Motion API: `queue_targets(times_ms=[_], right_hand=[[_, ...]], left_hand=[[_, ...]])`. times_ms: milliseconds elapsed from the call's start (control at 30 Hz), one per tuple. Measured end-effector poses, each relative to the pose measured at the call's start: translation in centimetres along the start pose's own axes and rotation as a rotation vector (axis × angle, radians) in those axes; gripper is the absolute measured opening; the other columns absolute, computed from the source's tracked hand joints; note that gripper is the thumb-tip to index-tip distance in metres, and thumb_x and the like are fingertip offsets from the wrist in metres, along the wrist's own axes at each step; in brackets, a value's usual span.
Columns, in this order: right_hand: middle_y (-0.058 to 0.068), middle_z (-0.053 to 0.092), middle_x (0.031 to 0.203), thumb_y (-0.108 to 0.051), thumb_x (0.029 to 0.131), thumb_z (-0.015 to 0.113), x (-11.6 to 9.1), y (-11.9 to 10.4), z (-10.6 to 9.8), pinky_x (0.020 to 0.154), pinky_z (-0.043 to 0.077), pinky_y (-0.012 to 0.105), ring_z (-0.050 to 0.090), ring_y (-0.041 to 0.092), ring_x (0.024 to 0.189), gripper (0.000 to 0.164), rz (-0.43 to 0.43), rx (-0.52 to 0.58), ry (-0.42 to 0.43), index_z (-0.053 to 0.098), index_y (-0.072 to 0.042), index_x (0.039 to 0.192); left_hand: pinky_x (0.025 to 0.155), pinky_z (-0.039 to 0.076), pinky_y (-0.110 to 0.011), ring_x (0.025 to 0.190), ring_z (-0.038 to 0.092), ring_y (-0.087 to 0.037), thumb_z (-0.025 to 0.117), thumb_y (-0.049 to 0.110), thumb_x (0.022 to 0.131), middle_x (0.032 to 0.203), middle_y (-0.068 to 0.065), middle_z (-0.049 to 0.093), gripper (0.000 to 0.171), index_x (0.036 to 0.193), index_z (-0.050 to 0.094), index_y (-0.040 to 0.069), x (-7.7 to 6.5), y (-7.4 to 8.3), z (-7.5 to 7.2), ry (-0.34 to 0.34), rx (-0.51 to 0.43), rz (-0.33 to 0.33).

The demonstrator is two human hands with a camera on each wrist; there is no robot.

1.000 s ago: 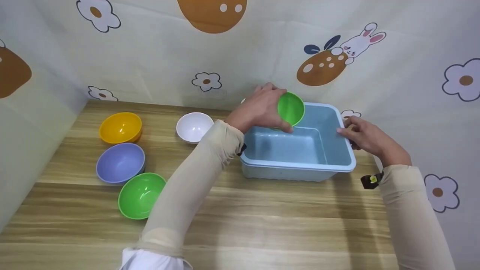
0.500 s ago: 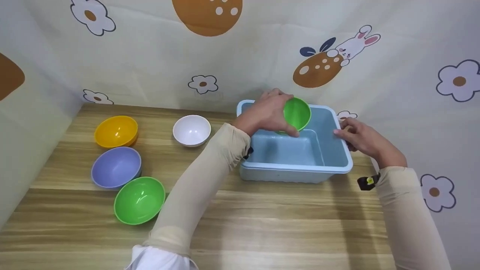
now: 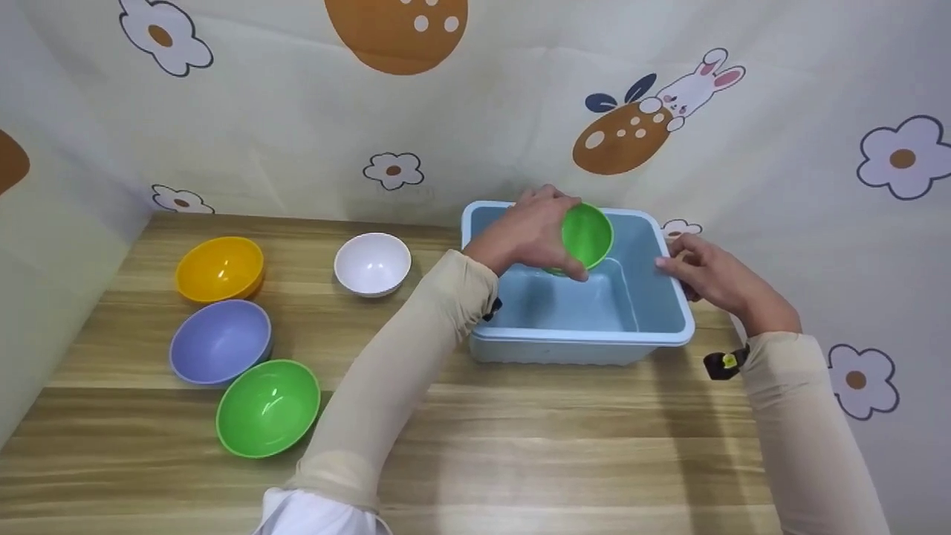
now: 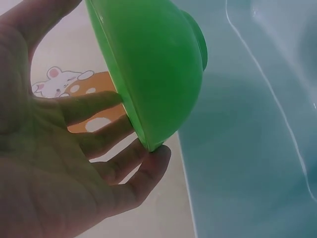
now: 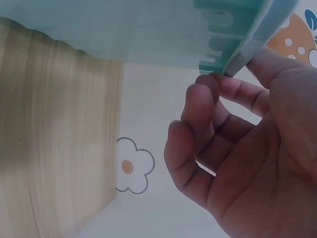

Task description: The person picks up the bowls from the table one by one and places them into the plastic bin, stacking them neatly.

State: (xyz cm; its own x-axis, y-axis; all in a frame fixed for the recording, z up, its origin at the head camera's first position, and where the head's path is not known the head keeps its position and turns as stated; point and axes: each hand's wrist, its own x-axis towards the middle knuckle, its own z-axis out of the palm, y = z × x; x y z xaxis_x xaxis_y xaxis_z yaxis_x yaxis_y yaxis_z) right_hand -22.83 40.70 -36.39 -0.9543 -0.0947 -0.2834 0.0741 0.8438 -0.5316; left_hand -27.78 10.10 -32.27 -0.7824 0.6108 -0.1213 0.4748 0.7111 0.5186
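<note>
My left hand (image 3: 531, 229) grips a small green bowl (image 3: 588, 236) by its rim, tilted on its side over a light blue plastic basin (image 3: 579, 336). In the left wrist view the bowl's rounded outside (image 4: 153, 64) shows, with fingertips (image 4: 161, 156) at the rim and the thumb across the opening's other side. My right hand (image 3: 721, 275) pinches the basin's right rim; in the right wrist view the thumb lies over the rim (image 5: 257, 39) and curled fingers (image 5: 200, 101) sit beneath it. The part of the basin behind the left hand is hidden.
On the wooden table (image 3: 579, 446), left of the basin, stand a white bowl (image 3: 372, 264), a yellow bowl (image 3: 221, 269), a purple bowl (image 3: 221, 342) and a larger green bowl (image 3: 269, 408). A printed cloth (image 3: 475, 111) hangs right behind the basin.
My left hand has lowered the green bowl slightly, further over the basin's inside. The right hand keeps its hold on the rim. The whole head view has shifted a little.
</note>
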Motion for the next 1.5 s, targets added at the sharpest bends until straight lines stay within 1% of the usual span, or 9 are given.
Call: queue_targets(times_ms=[100,200,333,600,867,1000,1100,1367,1500], right_hand=[[0.024,0.067,0.122,-0.058,0.101,0.053,-0.2,0.1,0.2,0.080,0.058,0.035,0.067,0.024,0.092,0.059,-0.006,0.004,-0.001,0.045,-0.008,0.131],[0.025,0.068,0.120,-0.057,0.101,0.052,-0.2,0.2,0.1,0.078,0.057,0.033,0.067,0.023,0.089,0.058,-0.011,0.006,0.007,0.045,-0.007,0.130],[0.025,0.068,0.120,-0.057,0.101,0.053,-0.2,0.2,0.0,0.075,0.056,0.030,0.067,0.023,0.087,0.058,-0.004,0.015,0.009,0.046,-0.007,0.130],[0.024,0.067,0.122,-0.059,0.100,0.052,0.0,0.2,0.2,0.079,0.058,0.034,0.067,0.023,0.088,0.060,0.000,0.018,0.003,0.045,-0.008,0.131],[0.023,0.068,0.121,-0.059,0.100,0.052,0.0,0.4,0.1,0.079,0.058,0.035,0.068,0.022,0.088,0.061,-0.001,0.019,0.005,0.045,-0.008,0.132],[0.023,0.067,0.122,-0.060,0.100,0.052,0.0,0.5,0.1,0.080,0.058,0.036,0.068,0.022,0.088,0.062,0.005,0.015,0.003,0.045,-0.008,0.133],[0.023,0.067,0.122,-0.060,0.100,0.052,0.0,0.5,0.1,0.080,0.058,0.036,0.068,0.022,0.088,0.061,0.006,0.009,0.005,0.045,-0.009,0.132],[0.025,0.069,0.120,-0.052,0.102,0.054,0.0,0.3,0.2,0.079,0.059,0.037,0.069,0.021,0.086,0.054,-0.017,0.058,0.005,0.045,-0.006,0.129],[0.025,0.069,0.118,-0.052,0.102,0.054,0.1,0.4,0.2,0.078,0.059,0.036,0.069,0.021,0.085,0.054,-0.020,0.056,0.005,0.045,-0.005,0.129]], left_hand=[[0.098,0.054,-0.039,0.133,0.041,-0.023,0.084,0.054,0.072,0.148,-0.005,0.044,0.101,0.155,0.040,0.018,0.1,-0.1,0.5,-0.023,-0.001,0.014],[0.099,0.053,-0.040,0.133,0.041,-0.025,0.084,0.052,0.072,0.149,-0.006,0.045,0.100,0.155,0.041,0.017,0.3,-0.2,0.8,-0.018,0.008,0.037],[0.100,0.053,-0.042,0.133,0.041,-0.026,0.085,0.049,0.071,0.147,-0.007,0.046,0.098,0.153,0.044,0.016,0.7,-0.5,1.2,-0.025,0.007,0.051],[0.100,0.053,-0.043,0.132,0.042,-0.027,0.085,0.048,0.073,0.146,-0.008,0.045,0.098,0.154,0.041,0.017,1.6,-0.7,2.5,-0.079,0.031,0.042],[0.100,0.053,-0.042,0.130,0.042,-0.024,0.087,0.048,0.072,0.143,-0.005,0.047,0.095,0.151,0.044,0.019,2.3,-0.5,2.8,-0.092,0.047,0.015],[0.101,0.052,-0.042,0.130,0.042,-0.024,0.087,0.048,0.071,0.142,-0.004,0.048,0.093,0.150,0.046,0.019,2.7,-0.4,3.0,-0.106,0.068,0.015],[0.102,0.052,-0.043,0.130,0.042,-0.024,0.087,0.047,0.071,0.142,-0.003,0.048,0.093,0.150,0.046,0.020,2.9,-0.4,3.2,-0.115,0.085,0.013],[0.102,0.051,-0.042,0.127,0.042,-0.022,0.091,0.043,0.070,0.141,-0.002,0.048,0.095,0.151,0.046,0.022,3.0,-0.5,3.7,-0.138,0.120,0.015],[0.100,0.052,-0.040,0.124,0.044,-0.021,0.091,0.042,0.069,0.138,-0.001,0.049,0.094,0.150,0.047,0.021,2.9,-0.7,4.0,-0.151,0.126,0.041]])
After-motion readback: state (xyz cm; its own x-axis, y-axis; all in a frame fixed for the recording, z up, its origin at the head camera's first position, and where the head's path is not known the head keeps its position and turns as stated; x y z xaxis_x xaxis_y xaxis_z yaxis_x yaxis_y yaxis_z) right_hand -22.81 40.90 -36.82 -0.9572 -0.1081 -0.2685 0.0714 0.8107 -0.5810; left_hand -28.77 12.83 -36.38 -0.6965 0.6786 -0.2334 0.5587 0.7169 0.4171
